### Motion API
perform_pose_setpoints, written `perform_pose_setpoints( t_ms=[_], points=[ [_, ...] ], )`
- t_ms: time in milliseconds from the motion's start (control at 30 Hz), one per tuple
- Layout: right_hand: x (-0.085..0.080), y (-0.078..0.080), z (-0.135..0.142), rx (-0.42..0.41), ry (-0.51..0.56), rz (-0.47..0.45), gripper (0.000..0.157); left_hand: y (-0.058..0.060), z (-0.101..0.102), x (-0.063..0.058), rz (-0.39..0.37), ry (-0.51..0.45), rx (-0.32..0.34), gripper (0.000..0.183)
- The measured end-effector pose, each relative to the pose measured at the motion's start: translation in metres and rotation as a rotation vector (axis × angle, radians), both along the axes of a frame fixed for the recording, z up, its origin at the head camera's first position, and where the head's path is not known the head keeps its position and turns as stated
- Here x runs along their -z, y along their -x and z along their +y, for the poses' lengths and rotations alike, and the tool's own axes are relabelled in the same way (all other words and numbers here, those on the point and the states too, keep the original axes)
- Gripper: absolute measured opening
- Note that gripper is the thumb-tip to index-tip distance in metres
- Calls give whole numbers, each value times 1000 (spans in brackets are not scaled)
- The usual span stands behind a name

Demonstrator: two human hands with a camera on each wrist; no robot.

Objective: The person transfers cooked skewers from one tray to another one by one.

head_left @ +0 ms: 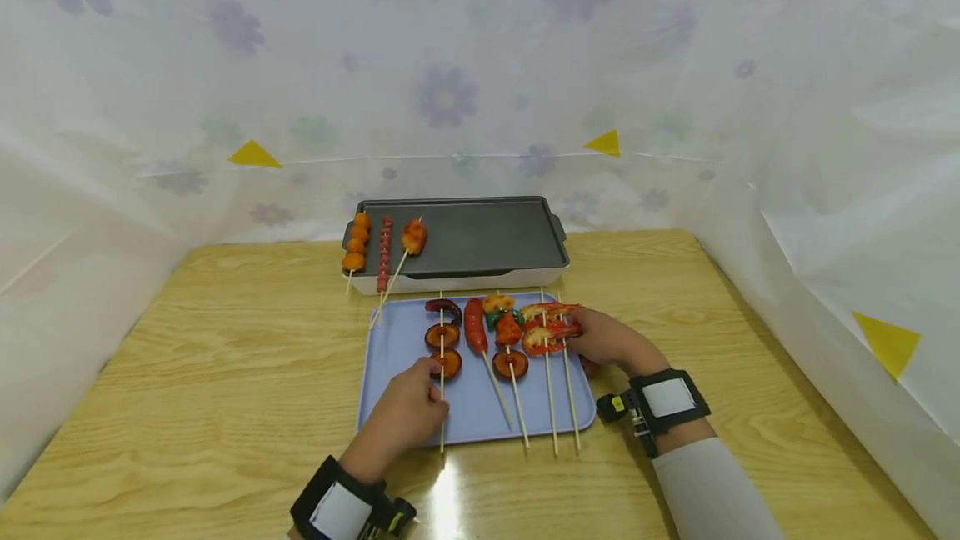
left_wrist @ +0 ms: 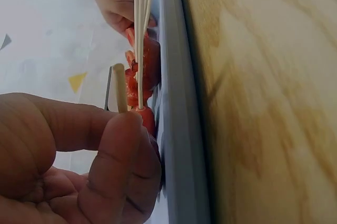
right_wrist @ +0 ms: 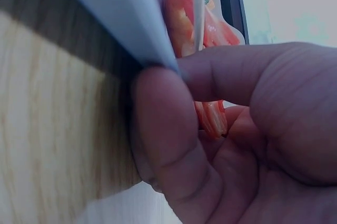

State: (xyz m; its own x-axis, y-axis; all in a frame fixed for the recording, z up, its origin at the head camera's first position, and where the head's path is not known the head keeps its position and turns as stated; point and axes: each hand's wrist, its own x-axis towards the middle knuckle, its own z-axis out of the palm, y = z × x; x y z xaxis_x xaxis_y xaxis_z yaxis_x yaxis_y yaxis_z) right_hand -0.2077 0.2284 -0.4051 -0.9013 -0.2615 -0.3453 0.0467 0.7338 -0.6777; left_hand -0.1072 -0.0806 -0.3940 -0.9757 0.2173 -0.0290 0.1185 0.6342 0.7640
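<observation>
My left hand (head_left: 408, 407) pinches the bare wooden stick of a skewer with a dark tentacle piece and two mushroom slices (head_left: 442, 338). In the left wrist view the stick's blunt end (left_wrist: 120, 87) pokes up from between thumb and fingers. My right hand (head_left: 603, 336) grips the right rim of the lavender tray (head_left: 397, 390), with the rim (right_wrist: 152, 34) between thumb and index finger in the right wrist view. Shrimp skewers (head_left: 551, 330) lie beside that hand, their tails close to its fingers. Between the hands lie a sausage skewer (head_left: 475, 326) and a mixed skewer (head_left: 508, 329) with a mushroom slice.
Behind the tray stands a dark grill plate (head_left: 480, 236) on a white base. At its left lie a skewer of orange balls (head_left: 356, 244), a thin red skewer (head_left: 385, 248) and a browned one (head_left: 413, 237), whose stick reaches over the tray. Flowered sheeting (head_left: 442, 48) surrounds the wooden table (head_left: 225, 373).
</observation>
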Motion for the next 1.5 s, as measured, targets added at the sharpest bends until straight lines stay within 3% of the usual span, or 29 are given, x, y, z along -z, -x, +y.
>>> perform_pose_setpoints(
  t_ms=[400, 667, 867, 1033, 1133, 1200, 1267, 1367, 1500],
  points=[
    [2, 1, 1, 3, 14, -4, 44, 2, 1, -4, -114, -57, 6, 50],
    [2, 2, 0, 11, 19, -5, 42, 2, -6, -2, -77, -20, -8, 40],
    [1, 3, 1, 11, 39, -3, 37, 3, -6, -3, 35, -30, -54, 23],
    [2, 2, 2, 13, 45, -7, 42, 6, -5, 0, 189, -88, -66, 14],
    [3, 1, 2, 19, 55, -12, 44, 7, -5, 1, 319, -118, -29, 22],
    [3, 0, 3, 21, 57, -10, 44, 7, -5, 0, 404, -79, 14, 38],
    [3, -1, 3, 22, 58, -8, 43, 6, -6, -1, 463, 22, 57, 56],
    [3, -1, 3, 20, 55, -5, 43, 4, -8, -7, 500, 228, 98, 80],
    [2, -1, 4, 19, 56, -8, 44, 4, -10, -14, 527, 408, 102, 90]
  ],
)
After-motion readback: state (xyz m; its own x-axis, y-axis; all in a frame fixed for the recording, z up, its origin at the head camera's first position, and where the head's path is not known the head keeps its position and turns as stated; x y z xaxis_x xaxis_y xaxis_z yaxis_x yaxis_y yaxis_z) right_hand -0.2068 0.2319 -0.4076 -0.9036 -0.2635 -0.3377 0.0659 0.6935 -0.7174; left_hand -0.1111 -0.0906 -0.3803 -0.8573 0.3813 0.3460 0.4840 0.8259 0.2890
